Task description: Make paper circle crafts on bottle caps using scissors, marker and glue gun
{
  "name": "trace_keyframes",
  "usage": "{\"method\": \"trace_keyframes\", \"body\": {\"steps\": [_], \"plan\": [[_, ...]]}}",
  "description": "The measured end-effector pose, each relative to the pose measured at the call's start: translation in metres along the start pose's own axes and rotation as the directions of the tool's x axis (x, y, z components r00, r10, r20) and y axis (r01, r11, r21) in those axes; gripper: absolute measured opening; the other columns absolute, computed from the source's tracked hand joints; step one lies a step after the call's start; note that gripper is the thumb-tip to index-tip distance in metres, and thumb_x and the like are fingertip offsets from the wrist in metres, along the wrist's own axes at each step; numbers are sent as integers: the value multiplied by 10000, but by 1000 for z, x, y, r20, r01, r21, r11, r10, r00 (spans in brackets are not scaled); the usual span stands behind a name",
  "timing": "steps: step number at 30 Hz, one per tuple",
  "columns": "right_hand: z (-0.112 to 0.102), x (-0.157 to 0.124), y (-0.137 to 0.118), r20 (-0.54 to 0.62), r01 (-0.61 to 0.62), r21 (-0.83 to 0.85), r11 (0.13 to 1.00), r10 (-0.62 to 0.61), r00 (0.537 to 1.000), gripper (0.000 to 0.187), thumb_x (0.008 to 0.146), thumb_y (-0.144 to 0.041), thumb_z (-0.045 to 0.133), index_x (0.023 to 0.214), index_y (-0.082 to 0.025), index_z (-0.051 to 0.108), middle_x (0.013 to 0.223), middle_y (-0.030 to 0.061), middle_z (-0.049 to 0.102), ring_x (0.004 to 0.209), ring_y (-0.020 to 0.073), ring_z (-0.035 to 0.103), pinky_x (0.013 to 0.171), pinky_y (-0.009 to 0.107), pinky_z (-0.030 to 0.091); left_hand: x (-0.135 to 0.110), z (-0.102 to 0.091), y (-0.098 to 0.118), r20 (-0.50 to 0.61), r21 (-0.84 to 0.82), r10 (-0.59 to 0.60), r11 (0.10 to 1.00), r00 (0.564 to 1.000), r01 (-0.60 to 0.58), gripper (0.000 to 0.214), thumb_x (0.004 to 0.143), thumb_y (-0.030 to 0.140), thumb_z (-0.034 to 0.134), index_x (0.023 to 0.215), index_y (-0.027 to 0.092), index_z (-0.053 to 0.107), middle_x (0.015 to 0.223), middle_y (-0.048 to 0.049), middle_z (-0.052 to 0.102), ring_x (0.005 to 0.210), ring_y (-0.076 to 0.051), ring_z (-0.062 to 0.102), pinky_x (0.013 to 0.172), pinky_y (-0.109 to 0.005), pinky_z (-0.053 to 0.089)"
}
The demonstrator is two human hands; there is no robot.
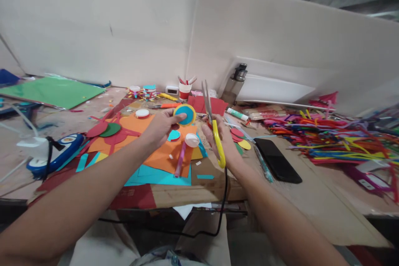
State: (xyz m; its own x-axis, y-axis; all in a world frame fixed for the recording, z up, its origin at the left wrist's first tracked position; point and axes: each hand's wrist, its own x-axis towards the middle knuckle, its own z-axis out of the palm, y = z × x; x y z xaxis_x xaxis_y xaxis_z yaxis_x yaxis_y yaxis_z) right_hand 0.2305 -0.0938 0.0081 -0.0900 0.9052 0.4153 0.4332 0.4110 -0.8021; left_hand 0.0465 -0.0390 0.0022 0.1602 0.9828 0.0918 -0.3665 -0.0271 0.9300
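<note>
Between the thumb and fingers of my left hand (163, 127) is a round blue paper disc with a yellow rim (188, 112), held up above the table. My right hand (220, 135) grips a pair of scissors (217, 133) by its yellow handle, and the metal blades point upward and away from me. The blades are beside the disc, apart from it. Below the hands lie orange paper sheets (165, 156), a small round piece with a blue top (173, 135), and a white round top on a pink stick (181, 156).
Red and green paper discs (110, 130) lie to the left. A black phone (277, 160) and a heap of coloured pipe cleaners (324, 137) are on the right. Behind stand a cup of pens (185, 90) and a dark bottle (233, 85). A black cable (225, 199) hangs over the front edge.
</note>
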Motion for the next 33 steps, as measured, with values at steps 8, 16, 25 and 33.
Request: {"method": "trace_keyframes", "body": {"steps": [8,16,25,33], "plan": [[-8,-6,-7,336,48,-166,985,11,942,300,931,-499,518,949,-201,551,832,9,591,739,149,514,653,266,395,9,-13,20,-212,-157,134,973,968,-169,368,546,263,884,775,158,616,724,18,654,609,-63,547,464,-173,300],[-8,-4,-2,367,-25,-142,990,76,927,308,918,-514,532,863,-213,502,719,-32,493,607,109,422,543,247,330,9,-11,16,-219,-169,174,962,960,-213,356,545,261,883,780,168,632,783,10,677,629,-63,541,479,-177,314],[-4,-1,3,317,-49,-72,996,70,946,323,918,-526,526,987,-212,554,699,-26,504,595,120,448,544,245,370,1,2,2,-87,-162,89,981,992,-102,380,550,308,904,770,149,638,688,29,608,593,-58,497,486,-175,321],[0,-2,3,273,-61,15,998,55,960,333,911,-546,534,931,-213,530,676,-35,461,573,110,413,528,239,367,-6,9,-3,-22,-214,25,976,999,-29,350,572,281,895,808,142,678,726,15,646,610,-60,533,507,-167,338]]}}
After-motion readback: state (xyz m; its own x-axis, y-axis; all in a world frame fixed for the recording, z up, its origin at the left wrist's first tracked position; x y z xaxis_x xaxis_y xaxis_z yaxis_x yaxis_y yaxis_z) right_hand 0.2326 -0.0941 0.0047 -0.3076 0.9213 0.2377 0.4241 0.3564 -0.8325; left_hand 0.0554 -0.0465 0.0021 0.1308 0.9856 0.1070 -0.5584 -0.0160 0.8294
